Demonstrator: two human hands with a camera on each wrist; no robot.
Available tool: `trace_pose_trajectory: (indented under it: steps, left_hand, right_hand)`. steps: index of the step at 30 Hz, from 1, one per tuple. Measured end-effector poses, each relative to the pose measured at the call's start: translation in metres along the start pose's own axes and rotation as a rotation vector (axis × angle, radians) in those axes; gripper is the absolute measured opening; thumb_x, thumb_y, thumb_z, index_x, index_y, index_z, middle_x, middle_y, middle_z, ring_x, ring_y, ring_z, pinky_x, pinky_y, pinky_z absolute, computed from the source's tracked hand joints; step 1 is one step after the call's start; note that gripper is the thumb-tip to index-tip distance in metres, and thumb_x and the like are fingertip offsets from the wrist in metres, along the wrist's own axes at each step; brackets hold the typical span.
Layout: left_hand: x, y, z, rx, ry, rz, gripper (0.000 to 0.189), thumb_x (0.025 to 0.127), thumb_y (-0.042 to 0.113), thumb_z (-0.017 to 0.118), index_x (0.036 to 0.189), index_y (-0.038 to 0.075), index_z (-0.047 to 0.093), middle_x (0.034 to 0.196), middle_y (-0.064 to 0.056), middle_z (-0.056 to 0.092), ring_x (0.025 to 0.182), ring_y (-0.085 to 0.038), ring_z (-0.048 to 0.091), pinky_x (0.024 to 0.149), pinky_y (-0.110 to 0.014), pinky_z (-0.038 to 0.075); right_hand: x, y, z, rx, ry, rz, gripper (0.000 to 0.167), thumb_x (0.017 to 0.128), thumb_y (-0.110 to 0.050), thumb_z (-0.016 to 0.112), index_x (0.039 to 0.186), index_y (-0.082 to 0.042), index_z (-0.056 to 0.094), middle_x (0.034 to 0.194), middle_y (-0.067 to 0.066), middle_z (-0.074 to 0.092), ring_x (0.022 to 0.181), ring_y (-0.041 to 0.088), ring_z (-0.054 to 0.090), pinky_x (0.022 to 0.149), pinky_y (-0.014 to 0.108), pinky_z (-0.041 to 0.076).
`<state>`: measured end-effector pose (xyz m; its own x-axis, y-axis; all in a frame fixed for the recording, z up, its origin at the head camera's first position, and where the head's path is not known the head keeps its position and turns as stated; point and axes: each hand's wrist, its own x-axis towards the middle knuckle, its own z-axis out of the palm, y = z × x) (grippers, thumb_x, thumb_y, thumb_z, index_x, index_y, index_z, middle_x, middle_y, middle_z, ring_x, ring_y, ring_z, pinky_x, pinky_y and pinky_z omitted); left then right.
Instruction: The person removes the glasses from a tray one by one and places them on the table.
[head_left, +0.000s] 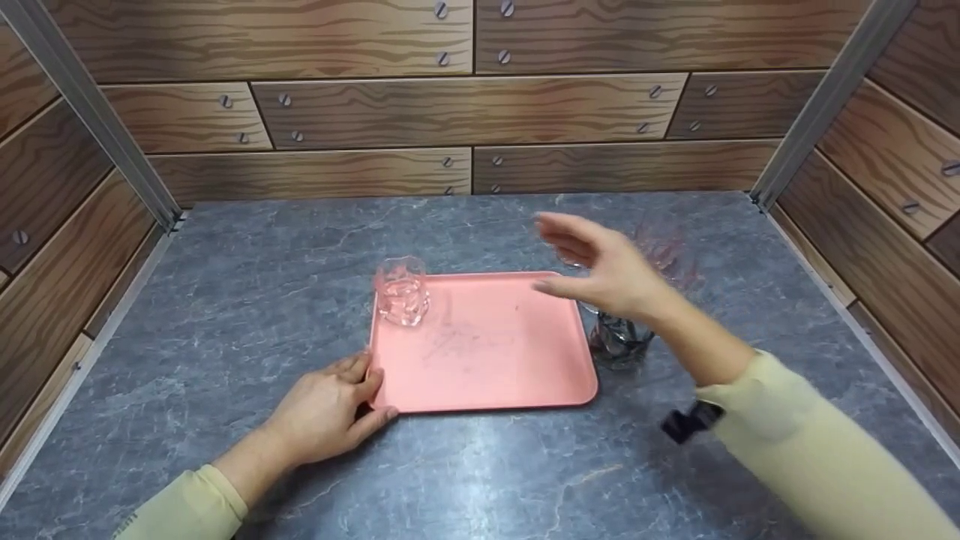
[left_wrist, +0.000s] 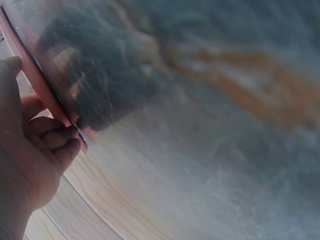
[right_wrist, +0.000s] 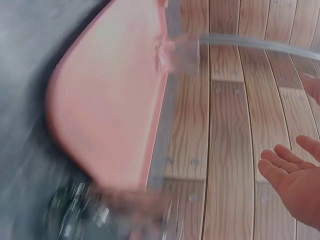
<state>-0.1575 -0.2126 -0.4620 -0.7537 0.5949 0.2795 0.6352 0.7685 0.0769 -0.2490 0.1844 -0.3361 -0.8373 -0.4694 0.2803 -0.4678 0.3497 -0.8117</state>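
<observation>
A pink tray (head_left: 480, 345) lies on the grey marbled table. My left hand (head_left: 322, 409) grips its near left corner, with the fingers along the left edge; the left wrist view shows the tray's edge (left_wrist: 42, 90) among the curled fingers. A clear faceted glass (head_left: 403, 292) stands at the tray's far left corner. Over the tray's right side, my right hand (head_left: 604, 266) is raised, thumb and fingers spread apart and nothing between them. Below that hand, just right of the tray, stands a clear glass (head_left: 621, 341) that looks dark against the table, its upper part partly hidden.
Behind my right wrist is a faint reddish transparent object (head_left: 667, 259), blurred and partly covered. Wood-patterned walls (head_left: 472, 112) enclose the table (head_left: 262, 247) at the back and both sides, with grey metal posts (head_left: 112, 120) in the corners.
</observation>
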Motion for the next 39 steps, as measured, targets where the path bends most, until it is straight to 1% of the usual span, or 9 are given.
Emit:
trace_pose_trajectory:
  steps: [6,8,13,18,25,30,33,39]
  left_hand:
    - [0.000,0.000,0.000,0.009,-0.001,0.000,0.059,0.102,0.050,0.067,0.129,-0.003,0.073,0.136,-0.035,0.063,0.123,-0.047,0.067,0.100,-0.056,0.057]
    - [-0.001,0.000,0.000,0.012,-0.001,-0.001,0.059,0.102,0.050,0.067,0.128,-0.003,0.073,0.136,-0.035,0.063,0.123,-0.047,0.067,0.099,-0.056,0.058]
    - [-0.001,0.000,0.001,0.007,-0.010,-0.006,0.059,0.102,0.050,0.066,0.128,-0.003,0.073,0.137,-0.035,0.063,0.125,-0.046,0.066,0.101,-0.056,0.057]
    - [-0.001,0.000,0.002,-0.001,-0.011,-0.012,0.059,0.102,0.049,0.066,0.129,-0.003,0.073,0.138,-0.035,0.062,0.126,-0.046,0.065,0.102,-0.056,0.056]
    - [-0.002,0.000,0.002,0.009,-0.007,-0.008,0.060,0.102,0.050,0.067,0.131,-0.002,0.073,0.139,-0.034,0.062,0.125,-0.046,0.066,0.100,-0.056,0.057]
    - [-0.002,-0.001,0.002,0.006,-0.016,-0.013,0.061,0.103,0.051,0.066,0.132,-0.002,0.072,0.140,-0.034,0.061,0.126,-0.046,0.065,0.100,-0.056,0.057]
    - [-0.003,-0.001,0.002,0.006,-0.016,-0.014,0.061,0.103,0.051,0.065,0.132,-0.002,0.072,0.140,-0.033,0.061,0.126,-0.046,0.065,0.099,-0.056,0.057]
    - [-0.002,-0.001,0.001,0.010,-0.003,-0.003,0.061,0.102,0.051,0.066,0.131,-0.002,0.073,0.139,-0.033,0.062,0.124,-0.046,0.066,0.098,-0.057,0.058]
  right_hand:
    - [0.033,-0.009,0.036,0.024,-0.029,-0.005,0.086,0.086,-0.020,0.092,0.159,-0.009,0.048,0.155,0.012,0.056,0.145,0.025,0.051,0.121,0.035,0.040]
    - [0.044,-0.010,0.048,0.034,-0.031,0.000,0.086,0.086,-0.021,0.092,0.159,-0.009,0.049,0.154,0.011,0.056,0.144,0.025,0.052,0.121,0.034,0.040]
    - [0.067,-0.006,0.075,0.064,-0.045,0.021,0.091,0.083,-0.020,0.094,0.160,-0.007,0.047,0.157,0.012,0.053,0.145,0.029,0.051,0.121,0.036,0.040]
    - [0.083,0.004,0.101,0.061,-0.074,0.068,0.094,0.083,-0.023,0.094,0.161,-0.009,0.044,0.161,0.015,0.049,0.146,0.031,0.049,0.121,0.039,0.041]
    - [0.097,0.023,0.129,0.063,-0.088,0.122,0.096,0.084,-0.024,0.093,0.163,-0.008,0.040,0.161,0.017,0.047,0.147,0.033,0.047,0.122,0.044,0.039]
    - [0.104,0.034,0.147,0.093,-0.091,0.159,0.099,0.083,-0.023,0.094,0.164,-0.008,0.038,0.162,0.020,0.045,0.148,0.038,0.045,0.121,0.045,0.040]
    - [0.106,0.038,0.157,0.106,-0.101,0.174,0.101,0.083,-0.023,0.094,0.165,-0.009,0.037,0.162,0.021,0.044,0.148,0.039,0.045,0.120,0.043,0.042]
    - [0.108,0.042,0.170,0.084,-0.118,0.190,0.102,0.082,-0.026,0.095,0.166,-0.014,0.037,0.162,0.017,0.047,0.145,0.033,0.049,0.119,0.040,0.042]
